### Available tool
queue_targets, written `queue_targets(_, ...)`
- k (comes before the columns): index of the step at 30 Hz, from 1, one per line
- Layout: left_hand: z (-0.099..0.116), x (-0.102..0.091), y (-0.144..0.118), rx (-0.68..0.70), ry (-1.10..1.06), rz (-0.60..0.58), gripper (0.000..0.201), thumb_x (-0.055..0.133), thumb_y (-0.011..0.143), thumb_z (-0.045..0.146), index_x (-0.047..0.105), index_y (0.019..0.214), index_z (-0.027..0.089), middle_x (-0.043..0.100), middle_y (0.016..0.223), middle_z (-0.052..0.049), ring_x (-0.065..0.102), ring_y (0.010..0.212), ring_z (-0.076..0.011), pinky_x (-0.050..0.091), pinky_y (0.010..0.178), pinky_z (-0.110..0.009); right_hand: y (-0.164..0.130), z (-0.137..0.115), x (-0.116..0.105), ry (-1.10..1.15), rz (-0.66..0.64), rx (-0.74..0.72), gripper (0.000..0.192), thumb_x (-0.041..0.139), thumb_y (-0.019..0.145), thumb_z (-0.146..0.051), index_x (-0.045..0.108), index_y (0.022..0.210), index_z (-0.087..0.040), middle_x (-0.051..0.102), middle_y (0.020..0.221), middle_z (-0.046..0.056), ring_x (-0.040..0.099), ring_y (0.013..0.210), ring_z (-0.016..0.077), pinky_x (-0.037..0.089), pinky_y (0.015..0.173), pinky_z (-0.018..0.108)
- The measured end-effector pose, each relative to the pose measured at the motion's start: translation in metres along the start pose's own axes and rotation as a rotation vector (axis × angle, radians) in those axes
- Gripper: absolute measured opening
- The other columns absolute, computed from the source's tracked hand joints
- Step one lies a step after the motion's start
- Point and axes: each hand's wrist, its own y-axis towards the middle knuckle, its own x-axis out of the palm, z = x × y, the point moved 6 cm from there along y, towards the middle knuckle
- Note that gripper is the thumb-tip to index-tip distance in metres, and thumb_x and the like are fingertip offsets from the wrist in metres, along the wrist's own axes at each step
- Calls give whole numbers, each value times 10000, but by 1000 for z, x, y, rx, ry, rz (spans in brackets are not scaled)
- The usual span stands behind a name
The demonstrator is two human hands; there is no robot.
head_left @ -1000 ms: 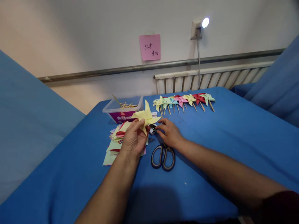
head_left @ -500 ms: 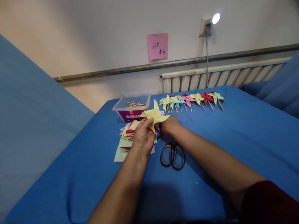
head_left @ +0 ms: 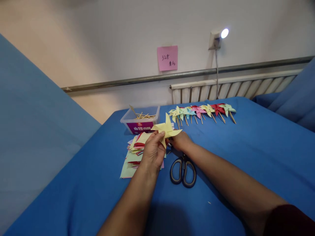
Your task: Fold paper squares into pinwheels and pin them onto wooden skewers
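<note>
**A yellow paper pinwheel held above the blue table**

The left hand (head_left: 154,151) is closed around a yellow pinwheel (head_left: 166,129), with thumb and fingers pinching it at the near lower part, close to the centre. The pinwheel is lifted a little above the table, near the middle, just in front of the plastic box. The right hand (head_left: 180,141) lies just right of it, low on the cloth, with fingers curled toward the pinwheel; I cannot tell if it grips something, because the paper and the left hand hide the fingertips.

I judge the pinwheel is very light, thin and easy to crush. The folded blades will bend under pressure, so the centre, where the layers meet, is the safest place to hold. Both forearms reach forward from the near edge, and the left wrist is slightly raised.

Scissors (head_left: 183,166) lie shut on the blue table (head_left: 246,141), just near of the right hand. A stack of coloured paper squares (head_left: 133,152) lies under and left of the left hand. Farther away stands a clear box of wooden sticks (head_left: 140,119), and to its right a row of finished pinwheels (head_left: 203,111) is laid.
</note>
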Motion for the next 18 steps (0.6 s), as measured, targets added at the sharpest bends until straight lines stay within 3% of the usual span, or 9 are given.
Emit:
queue_targets(3,2,0,1,15,12,-13,293,717,627,66,630,886,173,705,848,7,636,644,-92,490,521,-171,-1,0,-2,48,1,25,456,605,829,-293,571,1283,-281,618,1286,73,582,1145,257,440,905,328)
queue_targets(15,6,-3,4,52,11,-6,272,701,649,49,646,890,164,712,865,-5,647,670,-98,503,543,-172,-4,2,1,177,63,17,251,608,807,-258,707,1037,-238,711,1085,64,627,1043,234,458,850,295)
queue_targets(18,5,-4,4,55,15,4,269,698,642,44,639,878,159,714,849,-13,652,666,-106,514,552,-178,1,5,3,379,117,10,221,648,767,-245,718,976,-244,736,969,36,656,933,210,484,788,279)
